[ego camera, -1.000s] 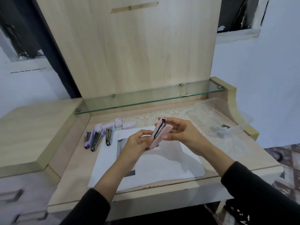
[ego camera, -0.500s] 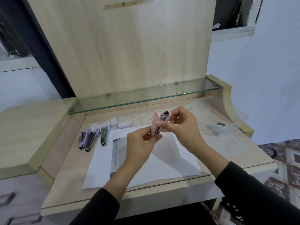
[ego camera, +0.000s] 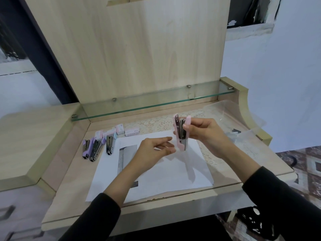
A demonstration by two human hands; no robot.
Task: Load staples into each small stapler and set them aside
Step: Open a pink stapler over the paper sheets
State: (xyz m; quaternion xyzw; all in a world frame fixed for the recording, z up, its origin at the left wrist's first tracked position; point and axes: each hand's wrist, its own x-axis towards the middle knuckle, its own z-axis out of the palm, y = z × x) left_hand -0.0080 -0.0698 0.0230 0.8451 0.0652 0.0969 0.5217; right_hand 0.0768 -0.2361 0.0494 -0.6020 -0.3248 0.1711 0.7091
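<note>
Pink stapler point(ego camera: 181, 134) is being gripped upright, hinged open, above the paper point(ego camera: 173, 178) by the right hand point(ego camera: 205, 134). The left hand point(ego camera: 154, 151) is being held just beside its base, fingertips nearly pinched; whether staples are being held cannot be told. Loading is judged to be underway; next, a strip must be seated in the open channel.

A white sheet of paper point(ego camera: 165, 181) lies on the pale wooden tabletop point(ego camera: 69, 185) at centre. Behind it a lace mat point(ego camera: 156, 122) runs under a glass shelf point(ego camera: 156, 103) fixed to the upright wooden panel point(ego camera: 139, 49). A clear plastic sheet point(ego camera: 234, 115) curls at right, with patterned floor point(ego camera: 309, 162) at lower right.
</note>
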